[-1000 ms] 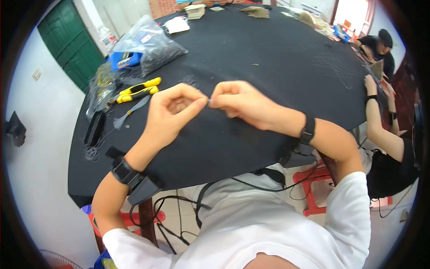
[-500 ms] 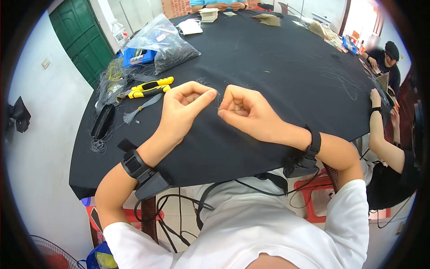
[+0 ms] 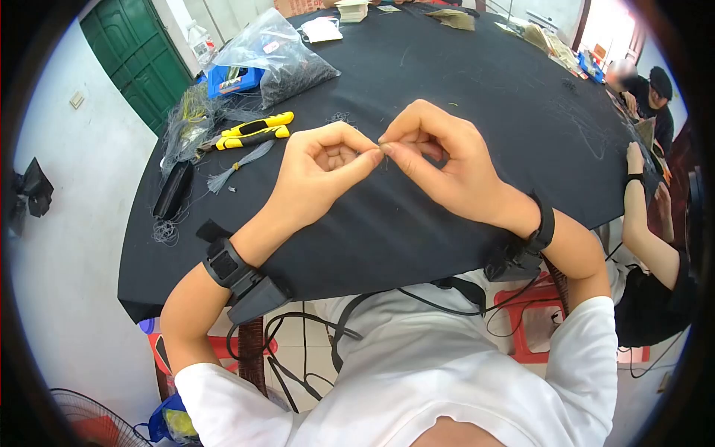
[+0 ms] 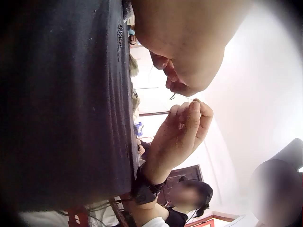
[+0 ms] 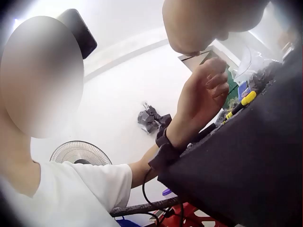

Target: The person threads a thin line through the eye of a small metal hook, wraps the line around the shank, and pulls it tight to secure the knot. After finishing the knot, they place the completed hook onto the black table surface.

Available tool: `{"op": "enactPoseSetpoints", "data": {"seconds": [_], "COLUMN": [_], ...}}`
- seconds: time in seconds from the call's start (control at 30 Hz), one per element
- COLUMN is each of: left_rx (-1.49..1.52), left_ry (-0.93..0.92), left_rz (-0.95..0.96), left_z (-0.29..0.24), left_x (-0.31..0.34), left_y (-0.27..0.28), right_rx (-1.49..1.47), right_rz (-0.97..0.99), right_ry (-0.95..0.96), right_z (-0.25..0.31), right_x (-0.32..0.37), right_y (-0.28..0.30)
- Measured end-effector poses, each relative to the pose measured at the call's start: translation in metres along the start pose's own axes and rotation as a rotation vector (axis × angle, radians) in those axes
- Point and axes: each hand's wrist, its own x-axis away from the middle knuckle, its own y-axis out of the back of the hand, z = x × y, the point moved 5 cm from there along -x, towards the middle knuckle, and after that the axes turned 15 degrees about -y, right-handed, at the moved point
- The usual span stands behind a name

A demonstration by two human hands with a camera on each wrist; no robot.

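Note:
Above the black table, both hands meet fingertip to fingertip in the head view. My left hand [image 3: 316,167] pinches a thin, clear line between thumb and forefinger. My right hand [image 3: 458,164] pinches at the same spot, its thumb and forefinger touching or nearly touching the left ones. In the left wrist view a fine strand of line [image 4: 187,98] shows between the hands, and a small dark curved piece [image 4: 173,96] sticks out by the left fingertips. The fingers hide most of what is held, and I cannot tell exactly what the curved piece is.
Yellow-and-black pliers [image 3: 253,132], a bundle of grey strands [image 3: 240,167] and a black case [image 3: 173,190] lie left on the black tablecloth [image 3: 357,246]. Behind them stand a clear plastic bag [image 3: 279,63] and a blue box [image 3: 232,82]. Other people sit at the right.
Half a second ago the hands were apart with line between them; now the fingertips have come together. The right hand has moved up and turned. The head view has shifted slightly.

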Motion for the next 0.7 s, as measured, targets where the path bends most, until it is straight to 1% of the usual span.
{"op": "enactPoseSetpoints", "data": {"seconds": [0.03, 0.13, 0.23, 0.37, 0.47, 0.57, 0.63, 0.7], "left_rx": [0.004, -0.021, -0.061, 0.005, -0.012, -0.006, -0.026, -0.001], "left_ry": [0.001, -0.041, -0.084, -0.091, -0.098, -0.101, -0.096, -0.052], "left_rz": [0.024, 0.107, 0.125, 0.094, 0.08, 0.053, 0.04, 0.009], "left_z": [0.0, -0.004, -0.007, -0.006, -0.006, -0.006, -0.006, -0.008], "left_x": [0.0, 0.001, 0.0, 0.0, -0.001, -0.001, -0.001, -0.001], "left_y": [-0.001, -0.005, -0.006, -0.005, -0.001, -0.001, 0.001, 0.003], "right_rx": [0.023, -0.068, -0.05, -0.119, -0.192, -0.336, -0.362, -0.361], "right_rz": [0.0, 0.022, -0.012, 0.009, 0.079, 0.18, 0.214, 0.226], "right_ry": [0.014, -0.038, -0.084, -0.204, -0.343, -0.427, -0.441, -0.467], "right_z": [0.0, -0.004, -0.011, -0.034, -0.046, -0.054, -0.054, -0.045], "right_x": [-0.001, -0.004, -0.007, -0.012, -0.01, -0.004, -0.001, 0.003], "right_y": [0.001, 0.002, 0.006, 0.006, 0.003, -0.01, -0.014, -0.017]}}
